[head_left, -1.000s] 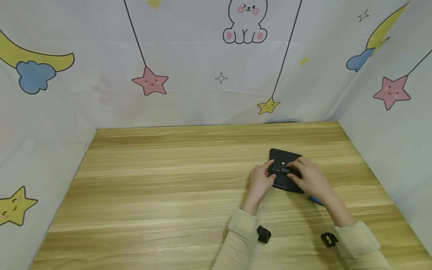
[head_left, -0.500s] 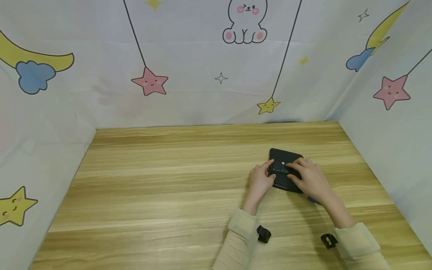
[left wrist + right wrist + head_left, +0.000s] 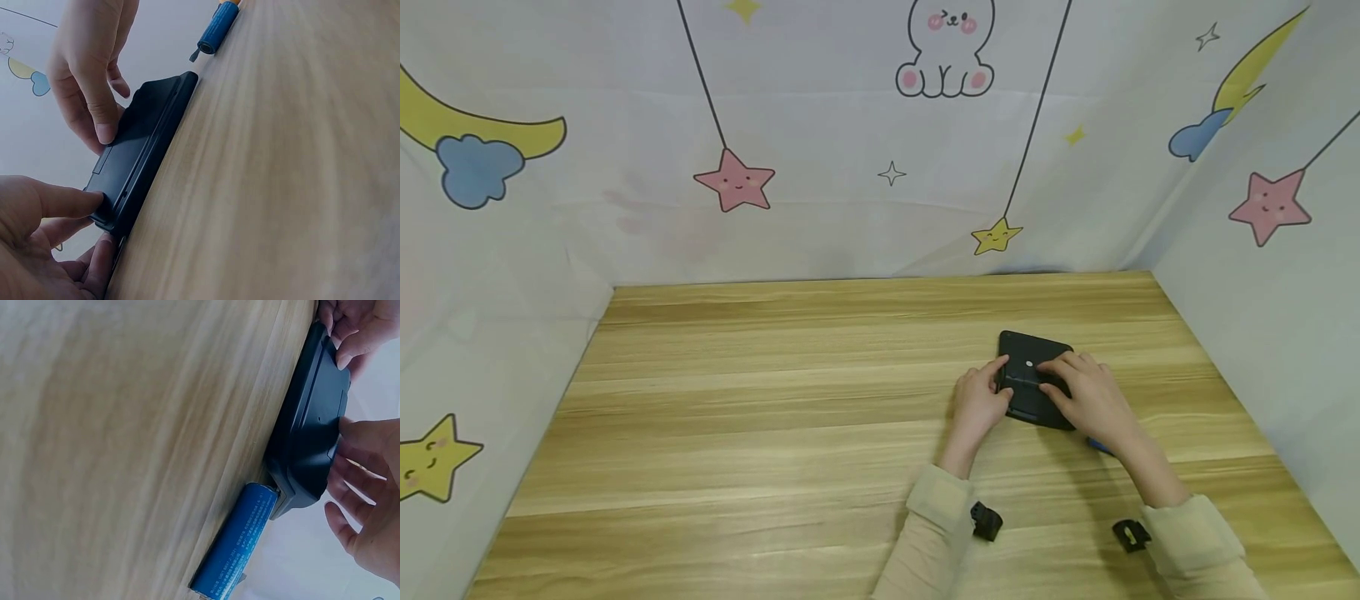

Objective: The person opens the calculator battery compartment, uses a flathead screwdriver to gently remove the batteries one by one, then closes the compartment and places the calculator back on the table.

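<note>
A flat black device (image 3: 1026, 404) lies back up at the right of the table, with a thin panel seam and a small white dot on it. Its kind cannot be told. My left hand (image 3: 981, 400) grips its left edge, thumb on top and fingers lower down, as the left wrist view shows. Over the panel, my right hand (image 3: 1093, 396) rests thumb and index fingertips; its other fingers hang past the far edge in the right wrist view. Close to the device lies a blue cylinder (image 3: 234, 544) with white print, mostly hidden under the right hand in the head view.
The wood-grain table (image 3: 737, 417) is bordered by a white printed curtain (image 3: 820, 225) behind and at both sides. Near each cuff sits a small black piece, the left one (image 3: 987, 521) and the right one (image 3: 1131, 535). The blue cylinder shows an orange end in the left wrist view.
The small grey piece that stood out between my right fingertips a second ago now looks dark and level with the device's back. Both hands stay nearly in place.
</note>
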Available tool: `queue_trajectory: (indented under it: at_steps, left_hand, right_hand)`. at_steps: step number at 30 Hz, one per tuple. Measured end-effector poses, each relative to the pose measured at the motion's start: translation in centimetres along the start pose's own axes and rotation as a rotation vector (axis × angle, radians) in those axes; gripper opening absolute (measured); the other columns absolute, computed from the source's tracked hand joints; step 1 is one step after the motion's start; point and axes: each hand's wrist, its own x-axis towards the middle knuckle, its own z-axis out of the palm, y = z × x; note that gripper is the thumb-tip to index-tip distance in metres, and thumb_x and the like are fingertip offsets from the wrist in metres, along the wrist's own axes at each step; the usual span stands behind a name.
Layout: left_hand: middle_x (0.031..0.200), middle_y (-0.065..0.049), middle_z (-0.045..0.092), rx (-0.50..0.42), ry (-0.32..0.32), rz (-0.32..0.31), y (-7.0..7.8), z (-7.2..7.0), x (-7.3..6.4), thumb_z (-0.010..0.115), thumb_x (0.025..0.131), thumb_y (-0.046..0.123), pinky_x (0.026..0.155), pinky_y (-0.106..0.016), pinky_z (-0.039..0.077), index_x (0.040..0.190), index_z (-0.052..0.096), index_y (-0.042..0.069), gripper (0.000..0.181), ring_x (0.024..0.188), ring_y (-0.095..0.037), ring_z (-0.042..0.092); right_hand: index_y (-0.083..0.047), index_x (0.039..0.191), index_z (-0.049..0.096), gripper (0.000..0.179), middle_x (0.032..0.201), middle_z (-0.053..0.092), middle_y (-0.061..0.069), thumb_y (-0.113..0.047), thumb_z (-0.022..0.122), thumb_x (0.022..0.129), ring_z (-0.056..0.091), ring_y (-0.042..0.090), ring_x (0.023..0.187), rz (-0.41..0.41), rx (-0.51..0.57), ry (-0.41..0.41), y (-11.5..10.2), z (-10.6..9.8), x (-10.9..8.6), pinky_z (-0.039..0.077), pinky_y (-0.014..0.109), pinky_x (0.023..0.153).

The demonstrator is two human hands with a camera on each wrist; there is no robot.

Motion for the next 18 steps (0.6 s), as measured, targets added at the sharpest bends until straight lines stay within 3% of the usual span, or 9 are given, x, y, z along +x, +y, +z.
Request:
queue_trajectory:
  at_steps: [18]
  left_hand:
    - [0.073, 0.002, 0.042, -0.001, -0.001, -0.003, -0.03, 0.13, 0.04, 0.068, 0.084, 0.011, 0.061, -0.020, 0.024, 0.132, 0.060, 0.024, 0.050, 0.068, -0.012, 0.034]
  right_hand:
    - [-0.004, 0.103, 0.073, 0.022, 0.100, 0.066, 0.012, -0.014, 0.072, 0.083, 0.055, 0.029, 0.088, 0.008, -0.009, 0.018, -0.16, 0.01, 0.06, 0.038, 0.041, 0.070]
